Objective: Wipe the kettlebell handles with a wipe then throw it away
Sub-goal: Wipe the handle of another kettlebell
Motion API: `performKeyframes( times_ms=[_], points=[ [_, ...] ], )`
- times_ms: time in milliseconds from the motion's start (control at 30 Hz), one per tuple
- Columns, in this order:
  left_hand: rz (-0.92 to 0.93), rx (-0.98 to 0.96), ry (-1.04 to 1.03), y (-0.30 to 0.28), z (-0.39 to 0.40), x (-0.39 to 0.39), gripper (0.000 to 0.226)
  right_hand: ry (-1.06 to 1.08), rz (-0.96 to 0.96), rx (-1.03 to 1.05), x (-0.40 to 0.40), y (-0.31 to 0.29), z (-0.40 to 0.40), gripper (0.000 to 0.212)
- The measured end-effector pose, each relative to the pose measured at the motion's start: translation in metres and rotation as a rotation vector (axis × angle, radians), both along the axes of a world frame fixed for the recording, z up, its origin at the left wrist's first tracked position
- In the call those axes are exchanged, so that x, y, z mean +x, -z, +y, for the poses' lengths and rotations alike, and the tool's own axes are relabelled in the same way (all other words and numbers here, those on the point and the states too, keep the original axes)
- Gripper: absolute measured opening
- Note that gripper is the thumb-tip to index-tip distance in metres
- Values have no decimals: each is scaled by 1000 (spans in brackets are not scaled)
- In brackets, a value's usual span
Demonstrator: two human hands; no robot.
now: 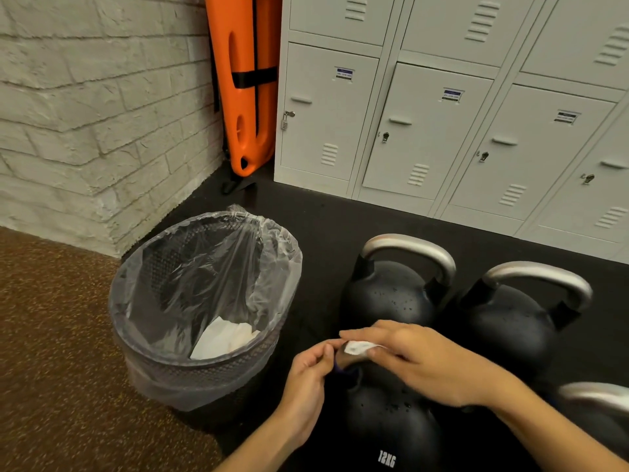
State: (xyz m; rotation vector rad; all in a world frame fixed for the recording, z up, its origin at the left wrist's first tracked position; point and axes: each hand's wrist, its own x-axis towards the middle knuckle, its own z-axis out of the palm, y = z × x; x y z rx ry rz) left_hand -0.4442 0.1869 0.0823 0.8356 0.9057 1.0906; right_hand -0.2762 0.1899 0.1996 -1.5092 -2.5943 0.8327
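Lower centre: a small white wipe (357,347) pressed on the handle of the nearest kettlebell (388,427), marked 12KG. The right hand (408,359) lies over the handle, its grip curled around the wipe. The left hand (309,379) pinches the handle's left end with curled fingers. Two more kettlebells (391,294) (510,321) stand just behind, steel handles bare; a fourth (599,413) shows at lower right. Left of centre: a lined mesh bin (204,379) holding white tissue. Upper right: grey lockers (425,131).
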Motion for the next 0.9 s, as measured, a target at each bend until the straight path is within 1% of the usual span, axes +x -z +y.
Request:
performKeyframes(
  times_ms=[67, 100, 133, 200, 300, 400, 567, 800, 900],
  points=[
    [-5, -5, 9, 2, 1, -1, 37, 59, 134, -97, 13, -4, 1, 38],
    [-10, -8, 14, 1, 1, 0, 37, 61, 139, -118, 15, -6, 3, 37],
    [-10, -11, 11, 1, 1, 0, 38, 48, 102, -113, 12, -7, 6, 36],
    [-13, -4, -1, 1, 1, 1, 39, 13, -13, -51, -3, -6, 9, 35],
    [-22, 21, 17, 2, -1, 0, 37, -41, -168, 119, -23, 0, 7, 32],
    [-5, 39, 39, 1, -2, -2, 36, -98, -173, 263, -25, 5, -5, 32],
    [-9, 28, 44, -1, -1, -3, 37, -73, -201, 433, -11, 25, -36, 46],
    [-36, 29, 74, 2, -2, -4, 36, -129, -232, 505, -11, 26, -34, 50],
    [-49, 16, 78, -1, -3, -3, 32, -210, -347, 554, -19, 30, -33, 55]
  ],
)
